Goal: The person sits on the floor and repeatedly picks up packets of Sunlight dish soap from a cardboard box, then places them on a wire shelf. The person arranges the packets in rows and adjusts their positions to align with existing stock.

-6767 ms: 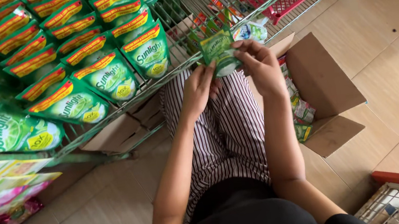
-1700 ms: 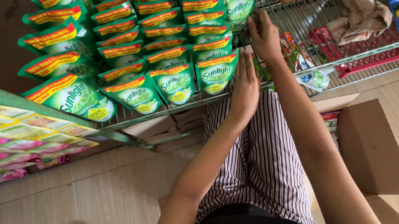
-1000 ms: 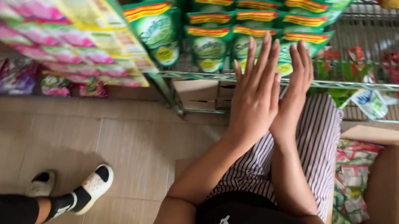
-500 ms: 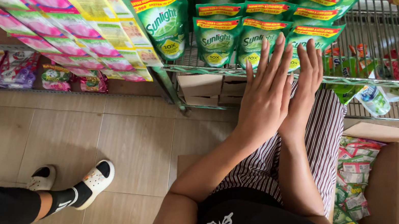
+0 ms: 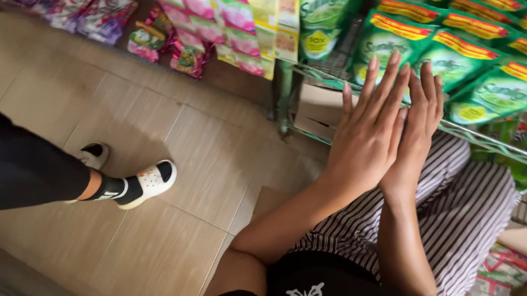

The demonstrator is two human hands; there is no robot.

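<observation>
1. Pressing both palms flat toward the front row of green refill pouches (image 5: pixel 462 61) on the wire shelf (image 5: pixel 521 148), in the upper right of the frame.
2. Left hand (image 5: pixel 370 134) lying partly over right hand (image 5: pixel 417 128); fingers (image 5: pixel 397 79) straight, slightly spread, pinching nothing.
3. Seemingly squaring up the row; next move probably needing an even push, without tipping the pouches.
4. Standing at middle left: another person's leg with a white shoe (image 5: pixel 146 182) on the tiled floor (image 5: pixel 155 250).
5. Compared with the frame half a second earlier: camera tilting further left, shoe appearing higher, hands keeping the same flat pose at the shelf edge.
</observation>
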